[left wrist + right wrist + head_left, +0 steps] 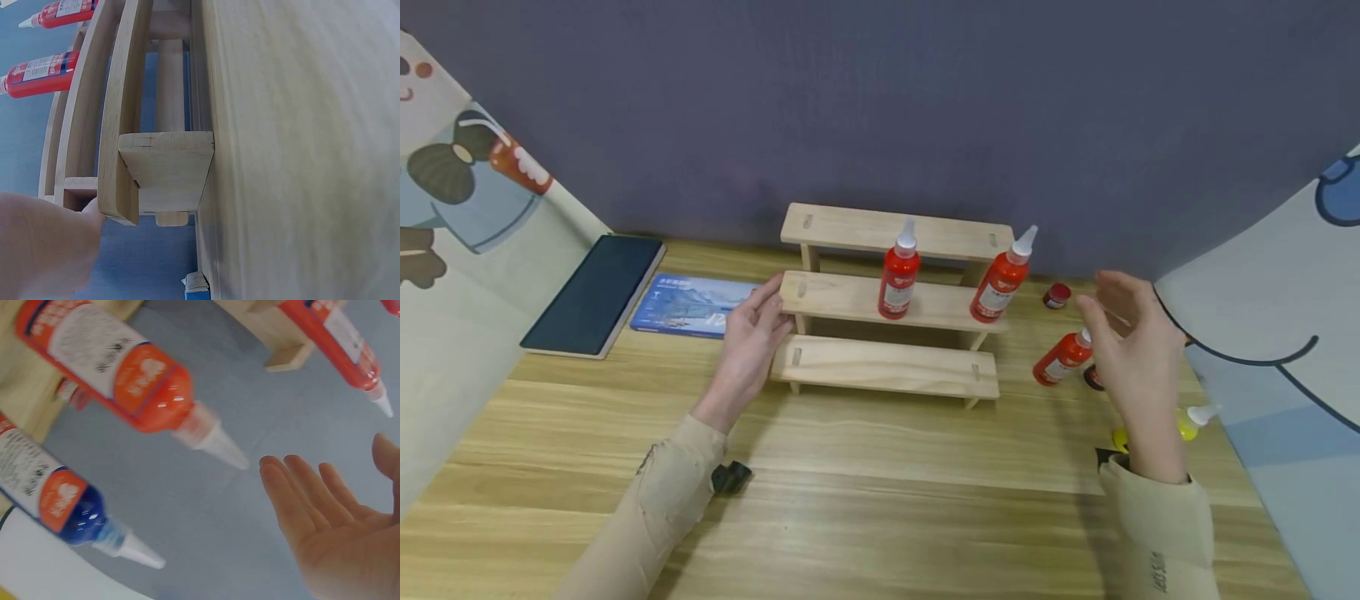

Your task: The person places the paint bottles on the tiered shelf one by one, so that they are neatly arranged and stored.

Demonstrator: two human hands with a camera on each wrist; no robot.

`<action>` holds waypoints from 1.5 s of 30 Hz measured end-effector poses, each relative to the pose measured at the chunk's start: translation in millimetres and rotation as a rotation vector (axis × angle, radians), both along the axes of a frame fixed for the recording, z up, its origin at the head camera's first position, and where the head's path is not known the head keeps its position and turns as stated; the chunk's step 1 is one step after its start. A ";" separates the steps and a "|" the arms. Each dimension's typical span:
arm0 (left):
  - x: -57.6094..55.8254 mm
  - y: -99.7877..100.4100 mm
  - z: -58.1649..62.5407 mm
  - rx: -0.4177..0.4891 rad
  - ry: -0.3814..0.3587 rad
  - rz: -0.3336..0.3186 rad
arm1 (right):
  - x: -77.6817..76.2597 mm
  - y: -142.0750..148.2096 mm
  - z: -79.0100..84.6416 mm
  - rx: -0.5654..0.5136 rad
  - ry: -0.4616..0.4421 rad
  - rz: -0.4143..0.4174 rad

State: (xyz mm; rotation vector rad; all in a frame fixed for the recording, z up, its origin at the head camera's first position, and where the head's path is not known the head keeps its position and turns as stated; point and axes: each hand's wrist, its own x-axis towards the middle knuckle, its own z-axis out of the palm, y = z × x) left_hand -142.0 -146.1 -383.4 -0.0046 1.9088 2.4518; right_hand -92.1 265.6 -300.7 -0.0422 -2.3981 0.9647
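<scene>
At eight o'clock, the left sleeve was beige, rumpled cloth, with a short dark mark near the cuff. At four o'clock, the matching right sleeve bore small dark lettering. The left grip and right grip were bare.
</scene>
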 end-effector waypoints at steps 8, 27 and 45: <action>-0.8 -0.4 -1.1 0.009 -0.001 0.004 | 2.2 11.8 -14.3 0.006 -0.052 -0.008; 0.4 -0.7 0.7 0.008 0.006 0.001 | 5.8 31.8 -39.9 0.012 -0.222 -0.013; -0.5 -1.1 1.0 0.004 -0.016 0.001 | 3.2 36.5 -52.5 0.028 -0.216 0.044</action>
